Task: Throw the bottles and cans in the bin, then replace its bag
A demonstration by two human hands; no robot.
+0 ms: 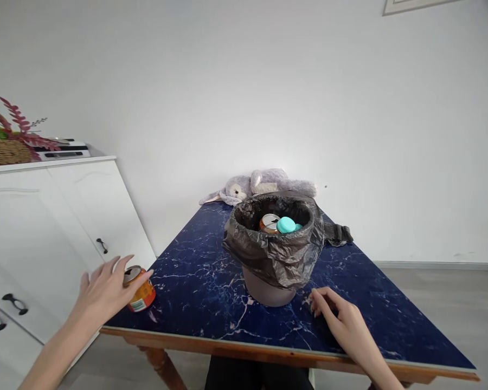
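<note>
Reaching with spread fingers, the left hand [106, 290] touches the orange can [140, 290] at the table's [195, 281] near-left corner; a closing grip seems needed next, while the right hand [344, 322] rests loosely curled, empty, beside the lined bin [274, 249].

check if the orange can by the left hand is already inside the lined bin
No: the orange can lies on the blue table under the left hand, apart from the lined bin.
</note>
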